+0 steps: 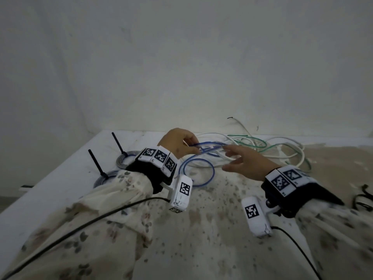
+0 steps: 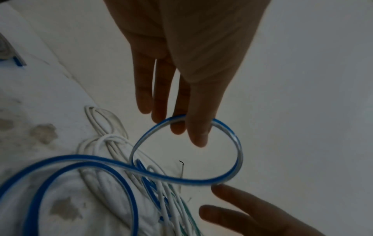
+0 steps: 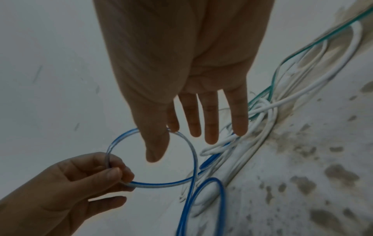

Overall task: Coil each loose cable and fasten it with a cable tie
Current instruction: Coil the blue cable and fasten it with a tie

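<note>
My right hand hangs over the stained, speckled bench, fingers straight and spread, gripping nothing; the thumb tip lies against the thin, glossy blue plastic cable. Just left of it, my left hand pinches a raised loop of that blue cable between thumb and curled fingers, while the rest of the cable lies in loose rings on the bench below my hands. Beyond the blue cable sprawls a tangle of white cables and a green cable. Left of the blue cable sit two grey wire coils, each with an upright black cable tie.
</note>
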